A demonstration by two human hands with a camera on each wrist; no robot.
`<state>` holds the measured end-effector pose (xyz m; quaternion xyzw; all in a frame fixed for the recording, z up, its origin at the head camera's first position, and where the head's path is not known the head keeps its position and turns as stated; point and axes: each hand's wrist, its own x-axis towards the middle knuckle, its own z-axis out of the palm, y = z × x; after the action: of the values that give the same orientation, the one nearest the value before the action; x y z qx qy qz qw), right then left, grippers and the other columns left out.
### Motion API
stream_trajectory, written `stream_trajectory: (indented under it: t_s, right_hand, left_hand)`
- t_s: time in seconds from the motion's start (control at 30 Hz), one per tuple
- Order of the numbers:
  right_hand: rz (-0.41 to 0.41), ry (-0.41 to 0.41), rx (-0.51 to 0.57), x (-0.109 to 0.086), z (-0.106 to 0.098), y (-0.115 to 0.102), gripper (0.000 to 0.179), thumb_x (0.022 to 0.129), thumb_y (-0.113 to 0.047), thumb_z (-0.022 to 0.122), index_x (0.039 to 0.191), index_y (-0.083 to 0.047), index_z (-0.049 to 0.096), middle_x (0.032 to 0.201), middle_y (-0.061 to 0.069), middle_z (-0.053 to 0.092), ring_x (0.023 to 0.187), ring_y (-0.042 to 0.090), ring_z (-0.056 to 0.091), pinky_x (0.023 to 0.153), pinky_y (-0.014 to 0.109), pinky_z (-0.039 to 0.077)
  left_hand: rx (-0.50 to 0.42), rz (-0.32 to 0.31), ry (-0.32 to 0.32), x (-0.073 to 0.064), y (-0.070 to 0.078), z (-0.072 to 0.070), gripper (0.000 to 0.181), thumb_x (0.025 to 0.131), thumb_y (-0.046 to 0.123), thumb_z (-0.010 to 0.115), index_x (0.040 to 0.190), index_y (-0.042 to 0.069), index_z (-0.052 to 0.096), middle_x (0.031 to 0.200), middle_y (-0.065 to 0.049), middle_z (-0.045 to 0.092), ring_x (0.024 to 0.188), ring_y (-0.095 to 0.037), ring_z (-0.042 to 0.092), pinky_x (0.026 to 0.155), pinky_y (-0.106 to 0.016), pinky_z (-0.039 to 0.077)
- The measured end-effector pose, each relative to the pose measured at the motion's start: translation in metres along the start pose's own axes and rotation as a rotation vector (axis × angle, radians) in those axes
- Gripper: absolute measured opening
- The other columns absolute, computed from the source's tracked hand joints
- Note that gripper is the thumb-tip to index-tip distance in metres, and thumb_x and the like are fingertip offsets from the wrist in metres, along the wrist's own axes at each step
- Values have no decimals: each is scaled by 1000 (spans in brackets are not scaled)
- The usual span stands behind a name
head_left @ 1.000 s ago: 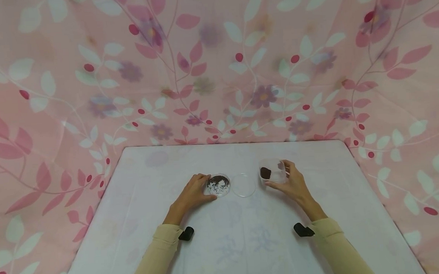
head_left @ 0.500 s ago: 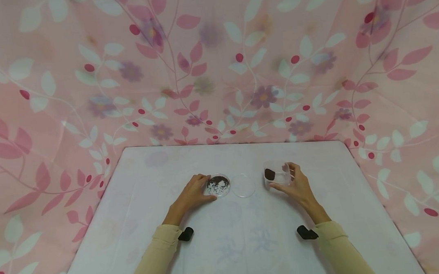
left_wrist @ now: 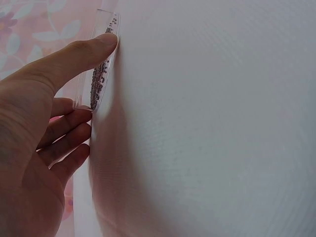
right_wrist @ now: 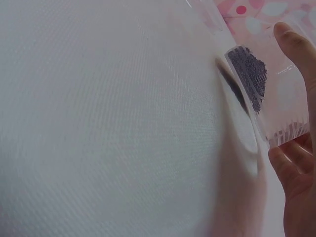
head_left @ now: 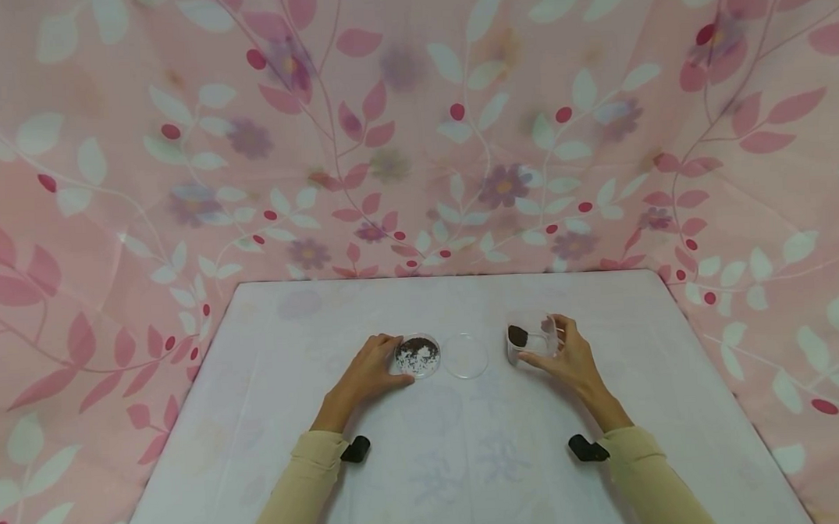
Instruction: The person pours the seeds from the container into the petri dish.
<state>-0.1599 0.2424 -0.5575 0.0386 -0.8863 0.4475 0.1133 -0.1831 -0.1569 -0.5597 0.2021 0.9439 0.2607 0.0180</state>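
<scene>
My left hand (head_left: 368, 371) holds a clear petri dish (head_left: 418, 356) by its left side, thumb at the near edge and fingers at the far edge. Dark granules (left_wrist: 98, 79) are scattered over the dish's bottom, leaving a bare patch. To the dish's right lies a clear round lid (head_left: 465, 355). Further right, my right hand (head_left: 570, 361) grips a clear plastic container (head_left: 541, 343) from its right side, with the thumb on the near wall. Inside it a heap of dark granules (right_wrist: 249, 76) is gathered at the left end. In the right wrist view the container's base is close to the cloth.
A white cloth (head_left: 428, 465) covers the table, whose back edge meets a pink floral curtain (head_left: 414, 137). Black wrist cameras, left (head_left: 356, 449) and right (head_left: 588, 448), sit at the cuffs.
My right hand has carried the container a little to the right and nearer to me, mostly in the first half second. The left hand, petri dish and lid have stayed put.
</scene>
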Motion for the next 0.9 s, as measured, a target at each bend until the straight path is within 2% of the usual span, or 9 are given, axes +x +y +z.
stream_trajectory:
  t_s: [0.53, 0.9]
  right_hand:
    - [79, -37, 4, -5, 1, 7, 102, 67, -40, 90, 144, -7, 32, 143, 22, 48, 129, 40, 51, 102, 59, 45]
    - [102, -59, 29, -7, -1, 12, 102, 69, -40, 89, 146, -8, 29, 144, 22, 47, 130, 40, 50, 102, 59, 45]
  left_hand:
    - [-6, -22, -22, 0, -1, 0, 85, 72, 51, 83, 141, 11, 54, 132, -6, 58, 127, -24, 51, 109, -43, 43]
    - [10, 10, -9, 2, -2, 0, 86, 72, 52, 83, 140, 9, 54, 130, -7, 59, 125, -24, 52, 108, -43, 44]
